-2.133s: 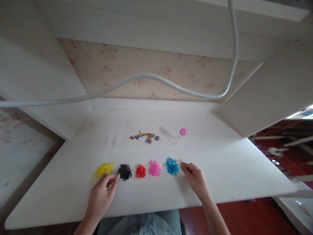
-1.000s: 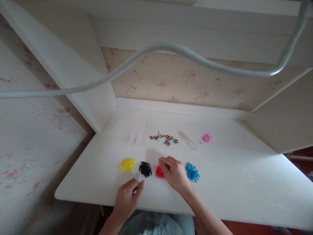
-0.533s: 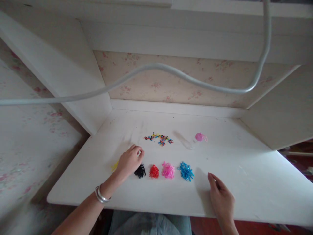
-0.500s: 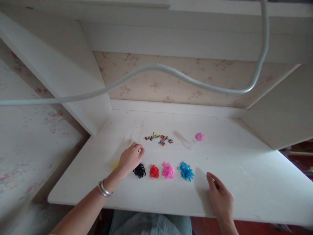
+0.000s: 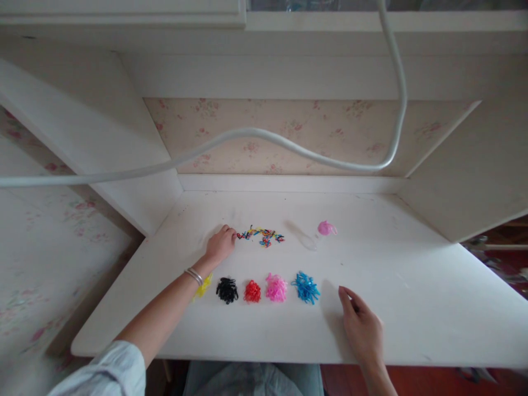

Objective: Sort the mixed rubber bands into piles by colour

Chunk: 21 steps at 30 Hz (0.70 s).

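Left hand (image 5: 221,243) has moved forward from beside black pile (image 5: 227,290) to left end of mixed-colour pile (image 5: 264,235); from my end I cannot tell whether fingers pinch anything. Right hand (image 5: 363,324) is right of blue pile (image 5: 306,287), thumb and forefinger close; I cannot tell whether tips meet or hold something. White desk (image 5: 412,308) carries row: yellow pile (image 5: 203,286) partly behind wrist, black, red pile (image 5: 252,291), pink pile (image 5: 276,287), blue. Floral wallpaper (image 5: 251,148) behind; pale cable (image 5: 289,146) crosses my view; red floor (image 5: 346,379) below.
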Tool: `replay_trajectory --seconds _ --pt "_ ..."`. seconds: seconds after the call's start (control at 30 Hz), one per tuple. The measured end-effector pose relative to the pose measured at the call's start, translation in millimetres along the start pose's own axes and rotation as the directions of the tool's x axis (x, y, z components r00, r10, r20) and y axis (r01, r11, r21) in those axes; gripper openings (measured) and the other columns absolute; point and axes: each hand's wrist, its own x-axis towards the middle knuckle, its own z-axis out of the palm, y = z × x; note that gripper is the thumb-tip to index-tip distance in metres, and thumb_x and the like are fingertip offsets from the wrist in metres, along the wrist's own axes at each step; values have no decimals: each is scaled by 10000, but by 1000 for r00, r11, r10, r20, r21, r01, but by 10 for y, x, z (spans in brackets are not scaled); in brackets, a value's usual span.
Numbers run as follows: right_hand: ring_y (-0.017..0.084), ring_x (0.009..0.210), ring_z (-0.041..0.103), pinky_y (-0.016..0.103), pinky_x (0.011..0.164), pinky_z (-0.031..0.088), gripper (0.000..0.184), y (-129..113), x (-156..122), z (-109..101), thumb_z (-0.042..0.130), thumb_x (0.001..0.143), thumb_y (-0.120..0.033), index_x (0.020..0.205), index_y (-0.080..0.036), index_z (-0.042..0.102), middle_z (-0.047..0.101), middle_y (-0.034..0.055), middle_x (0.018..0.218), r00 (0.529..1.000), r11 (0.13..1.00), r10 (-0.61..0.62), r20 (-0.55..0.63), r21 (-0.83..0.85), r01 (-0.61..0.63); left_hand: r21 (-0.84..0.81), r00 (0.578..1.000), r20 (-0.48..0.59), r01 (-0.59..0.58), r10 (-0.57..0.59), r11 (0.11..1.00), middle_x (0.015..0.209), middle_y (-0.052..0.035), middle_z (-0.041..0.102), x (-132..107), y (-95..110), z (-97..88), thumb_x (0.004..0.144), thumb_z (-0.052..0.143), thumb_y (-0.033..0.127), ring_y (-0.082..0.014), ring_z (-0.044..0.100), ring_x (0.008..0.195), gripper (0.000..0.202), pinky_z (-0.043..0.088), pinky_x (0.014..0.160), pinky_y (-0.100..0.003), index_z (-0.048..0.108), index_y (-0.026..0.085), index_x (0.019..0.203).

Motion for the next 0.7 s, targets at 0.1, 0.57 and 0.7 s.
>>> replay_trajectory --seconds 0.1,0.57,0.7 --pt "186 673 596 245 601 405 556 -9 -5 0 432 761 -640 1012 -218 692 679 31 732 1000 1000 -1 3 8 1 5 1000 -5 -8 8 1000 1079 -48 549 22 -14 -3 921 345 343 -146 583 871 303 424 751 -259 608 233 1026" --pt "180 658 594 246 606 404 543 -12 -10 -10 422 770 -629 984 -214 700 667 25 691 999 999 -42 9 1 42 -69 996 -75 -52 47 996 1050 -42 562 -27 -83 -131 927 313 393 -148 578 860 350 413 775 -263 613 217 975" --pt "177 659 594 246 610 409 542 -18 -12 -10 424 767 -631 970 -213 704 666 25 695 999 999 -36 10 6 36 -148 991 -76 -124 114 981 989 -34 581 -135 -16 -190 916 343 393 -133 574 853 339 421 800 -246 626 208 937"
